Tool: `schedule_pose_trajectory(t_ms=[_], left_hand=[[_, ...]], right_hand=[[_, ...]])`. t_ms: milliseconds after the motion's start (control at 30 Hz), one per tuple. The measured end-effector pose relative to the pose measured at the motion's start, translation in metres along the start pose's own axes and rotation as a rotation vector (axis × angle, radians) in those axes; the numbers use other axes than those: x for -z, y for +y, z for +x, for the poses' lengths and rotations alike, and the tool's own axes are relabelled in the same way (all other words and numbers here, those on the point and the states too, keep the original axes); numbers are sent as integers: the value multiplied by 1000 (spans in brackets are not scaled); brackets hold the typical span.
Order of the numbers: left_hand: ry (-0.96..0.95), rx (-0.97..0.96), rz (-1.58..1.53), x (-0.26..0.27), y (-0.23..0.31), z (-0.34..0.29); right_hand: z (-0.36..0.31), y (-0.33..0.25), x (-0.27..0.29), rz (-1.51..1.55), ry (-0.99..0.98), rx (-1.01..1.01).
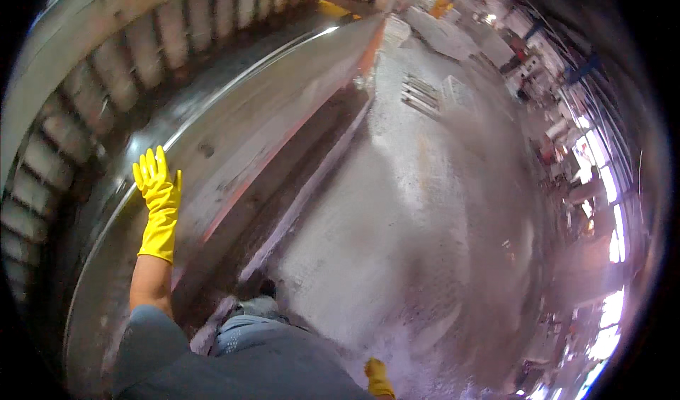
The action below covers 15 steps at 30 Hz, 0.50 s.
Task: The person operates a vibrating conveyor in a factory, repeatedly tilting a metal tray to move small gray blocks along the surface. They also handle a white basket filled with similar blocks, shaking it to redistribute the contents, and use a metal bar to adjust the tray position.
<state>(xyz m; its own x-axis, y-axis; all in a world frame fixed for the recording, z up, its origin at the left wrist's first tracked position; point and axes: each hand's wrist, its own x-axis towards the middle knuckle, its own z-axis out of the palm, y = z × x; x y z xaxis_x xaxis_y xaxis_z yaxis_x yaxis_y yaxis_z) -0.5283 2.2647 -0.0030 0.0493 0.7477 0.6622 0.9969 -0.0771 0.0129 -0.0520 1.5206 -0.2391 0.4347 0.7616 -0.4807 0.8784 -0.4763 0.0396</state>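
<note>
My left hand (pixel 157 187), in a yellow rubber glove, lies flat with fingers together and stretched out on the rim of a large shiny metal ring or trough (pixel 234 138) that curves away to the upper right. It holds nothing. My right hand (pixel 379 379), also in a yellow glove, hangs low at the bottom edge beside my body, partly cut off; whether it holds anything is hidden. My grey sleeve and trousers fill the lower middle.
Beyond the metal rim, a row of grey rectangular blocks (pixel 106 67) curves along the left. A patterned metal floor (pixel 439 209) stretches to the right. Machines, stacked flat parts (pixel 425 92) and bright windows (pixel 602 180) line the far right.
</note>
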Motion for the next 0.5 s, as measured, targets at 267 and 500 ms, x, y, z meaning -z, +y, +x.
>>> schedule_pose_trajectory(t_ms=[267,500], left_hand=[[-32,-99,-95,-120,164,144],[57,12,23,-158,234,191]], right_hand=[[79,-10,29,-263,-160,-19],[300,59,124,331,-299,-303]])
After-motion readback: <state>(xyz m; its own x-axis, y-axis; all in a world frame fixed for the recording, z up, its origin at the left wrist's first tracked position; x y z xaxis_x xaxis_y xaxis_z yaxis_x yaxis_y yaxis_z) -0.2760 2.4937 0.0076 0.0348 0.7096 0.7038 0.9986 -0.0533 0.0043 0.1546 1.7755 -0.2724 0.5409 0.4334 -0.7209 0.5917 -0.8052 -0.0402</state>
